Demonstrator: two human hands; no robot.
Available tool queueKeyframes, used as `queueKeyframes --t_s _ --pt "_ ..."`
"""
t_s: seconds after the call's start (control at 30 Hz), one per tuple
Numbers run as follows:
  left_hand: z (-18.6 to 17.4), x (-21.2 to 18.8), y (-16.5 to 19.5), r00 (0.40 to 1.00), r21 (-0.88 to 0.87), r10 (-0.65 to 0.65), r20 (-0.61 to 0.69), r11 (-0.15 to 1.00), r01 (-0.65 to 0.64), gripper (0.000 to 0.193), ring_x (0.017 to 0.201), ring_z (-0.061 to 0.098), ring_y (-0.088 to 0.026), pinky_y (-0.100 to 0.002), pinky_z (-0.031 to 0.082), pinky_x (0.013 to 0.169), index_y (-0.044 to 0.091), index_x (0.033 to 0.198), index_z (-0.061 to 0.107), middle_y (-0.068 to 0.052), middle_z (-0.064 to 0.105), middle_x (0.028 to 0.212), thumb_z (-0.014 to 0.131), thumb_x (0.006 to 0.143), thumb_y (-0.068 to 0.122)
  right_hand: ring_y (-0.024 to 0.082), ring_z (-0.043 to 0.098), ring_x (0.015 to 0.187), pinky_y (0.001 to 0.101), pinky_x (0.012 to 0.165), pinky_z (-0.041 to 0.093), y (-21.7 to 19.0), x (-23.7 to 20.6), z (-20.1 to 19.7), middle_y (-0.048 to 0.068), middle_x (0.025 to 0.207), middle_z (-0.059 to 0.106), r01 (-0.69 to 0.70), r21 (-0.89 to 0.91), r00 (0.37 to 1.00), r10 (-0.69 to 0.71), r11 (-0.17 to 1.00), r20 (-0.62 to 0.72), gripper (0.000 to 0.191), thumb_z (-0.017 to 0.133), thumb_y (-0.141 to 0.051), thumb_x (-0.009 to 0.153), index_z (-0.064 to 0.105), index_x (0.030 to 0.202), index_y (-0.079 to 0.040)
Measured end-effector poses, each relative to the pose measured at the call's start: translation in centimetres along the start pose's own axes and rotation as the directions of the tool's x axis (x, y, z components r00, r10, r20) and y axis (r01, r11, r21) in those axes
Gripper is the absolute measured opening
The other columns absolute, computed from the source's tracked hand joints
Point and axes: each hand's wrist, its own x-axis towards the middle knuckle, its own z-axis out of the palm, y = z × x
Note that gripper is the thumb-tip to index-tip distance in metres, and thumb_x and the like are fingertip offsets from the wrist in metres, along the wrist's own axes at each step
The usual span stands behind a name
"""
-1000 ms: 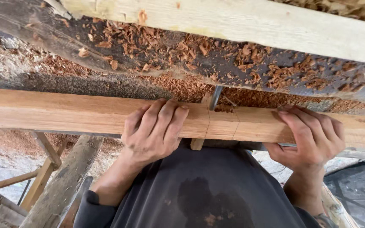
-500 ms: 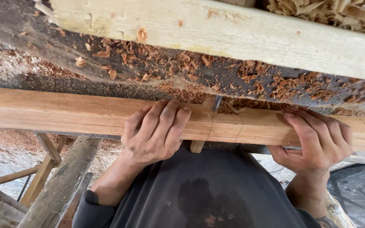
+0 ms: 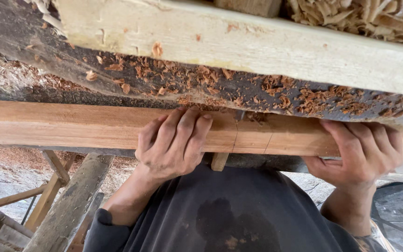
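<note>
Head view: left hand point(image 3: 171, 147) laid flat on a reddish plank point(image 3: 71, 125), fingers point(image 3: 183, 128) pressed together over its top face. Right hand point(image 3: 357, 154) curled around the same plank, fingers point(image 3: 350, 144) wrapped over its near edge, thumb beneath. Between both sets of fingers, two pencil lines point(image 3: 253, 136) across the plank. Just beyond the fingers, a dark surface point(image 3: 47, 65) strewn with wood shavings point(image 3: 201, 79), then a pale beam point(image 3: 239, 44).
</note>
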Motion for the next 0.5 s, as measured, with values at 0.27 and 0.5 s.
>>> queueKeyframes --t_s 0.27,0.5 --pt "-0.1 -0.6 0.7 0.997 -0.011 -0.026 -0.073 1.0 0.026 0.026 0.106 0.067 -0.018 -0.036 0.049 0.09 0.009 0.128 0.064 -0.003 0.071 0.116 0.057 0.105 0.02 0.024 0.07 0.083 0.0377 0.082 0.051 0.9 -2.0 1.6 0.011 0.095 0.076 0.11 -0.019 0.98 -0.111 0.994 -0.163 0.048 0.073 -0.051 0.09 0.077 0.108 -0.007" --pt "-1.8 -0.6 0.7 0.997 -0.036 0.01 -0.079 0.999 -0.013 0.032 0.103 0.067 -0.022 -0.038 0.049 0.087 0.009 0.119 0.068 -0.006 0.071 0.109 0.061 0.089 0.012 0.021 0.066 0.083 0.0352 0.074 0.049 -2.0 -3.5 1.0 0.008 0.091 0.072 0.011 0.057 0.985 -0.001 0.998 -0.173 0.047 0.072 -0.055 0.099 0.076 0.114 -0.01"
